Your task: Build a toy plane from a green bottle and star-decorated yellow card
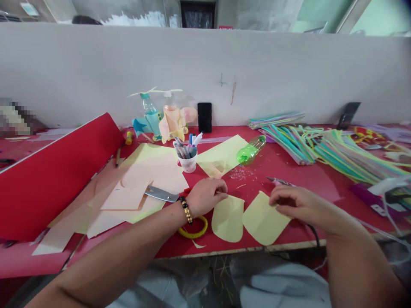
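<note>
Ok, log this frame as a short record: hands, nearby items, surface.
left hand: at top of yellow cutout
right hand: over second cutout
nearby: scissors, metal blade, yellow ring, marker cup, green bottle, straws
surface: red table

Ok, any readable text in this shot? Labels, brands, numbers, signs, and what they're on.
Nothing can be read; all too small or blurred:
Red sign at the far doorway: unreadable.
Label on the water bottle: unreadable.
Marker barrels: unreadable.
Printed packet: unreadable.
White tag: unreadable.
</note>
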Demonstrator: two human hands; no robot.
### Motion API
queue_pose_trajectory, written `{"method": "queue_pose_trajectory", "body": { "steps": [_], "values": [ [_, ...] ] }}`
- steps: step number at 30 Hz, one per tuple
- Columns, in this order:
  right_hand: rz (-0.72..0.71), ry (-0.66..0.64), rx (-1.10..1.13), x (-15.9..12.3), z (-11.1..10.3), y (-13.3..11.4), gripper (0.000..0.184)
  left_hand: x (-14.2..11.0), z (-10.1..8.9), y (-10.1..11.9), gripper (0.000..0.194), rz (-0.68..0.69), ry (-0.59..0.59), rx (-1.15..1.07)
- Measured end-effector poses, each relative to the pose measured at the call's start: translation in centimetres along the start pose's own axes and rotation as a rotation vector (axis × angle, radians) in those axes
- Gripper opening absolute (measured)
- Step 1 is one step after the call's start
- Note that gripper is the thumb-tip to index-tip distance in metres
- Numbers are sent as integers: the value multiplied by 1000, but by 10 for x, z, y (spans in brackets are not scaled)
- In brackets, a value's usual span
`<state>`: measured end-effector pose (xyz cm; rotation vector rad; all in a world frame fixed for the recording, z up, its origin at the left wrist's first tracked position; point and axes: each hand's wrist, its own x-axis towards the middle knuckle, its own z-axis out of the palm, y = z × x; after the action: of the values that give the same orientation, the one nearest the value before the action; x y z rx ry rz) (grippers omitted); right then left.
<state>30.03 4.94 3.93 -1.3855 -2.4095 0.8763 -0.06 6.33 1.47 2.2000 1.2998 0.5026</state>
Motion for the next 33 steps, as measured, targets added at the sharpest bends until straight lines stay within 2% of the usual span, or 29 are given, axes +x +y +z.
{"method": "queue_pose_trajectory", "body": {
  "steps": [2,6,10,14,16,17,20,23,25,28,30,33],
  "values": [
    [25,11,-95,9,4,-6,9,1,1,0,11,1,12,79],
    [36,84,-229,23,19,-10,13,2,3,-4,12,15,26,230],
    [28,175,-301,26,32,-11,14,1,2,-6,14,44,31,330],
    [-107,379,-348,22,45,-14,11,-1,4,-3,19,69,38,390],
    [-213,438,-344,21,56,-15,16,-2,7,-2,23,81,43,413],
    [-272,443,-341,21,62,-16,20,-2,9,-2,25,85,46,423],
    [-421,337,-355,21,82,-16,30,0,14,-2,28,76,62,450],
    [-433,254,-429,22,96,-14,32,-1,9,3,35,69,96,464],
    [-413,260,-472,23,99,-10,31,-5,-5,11,35,78,121,456],
    [-416,295,-501,22,99,-3,31,-23,-46,18,22,99,181,389],
    [-448,328,-499,20,99,2,32,-47,-81,13,15,98,256,336],
    [-521,393,-476,18,98,4,35,-97,-124,-10,14,-61,412,347]
  ]
}}
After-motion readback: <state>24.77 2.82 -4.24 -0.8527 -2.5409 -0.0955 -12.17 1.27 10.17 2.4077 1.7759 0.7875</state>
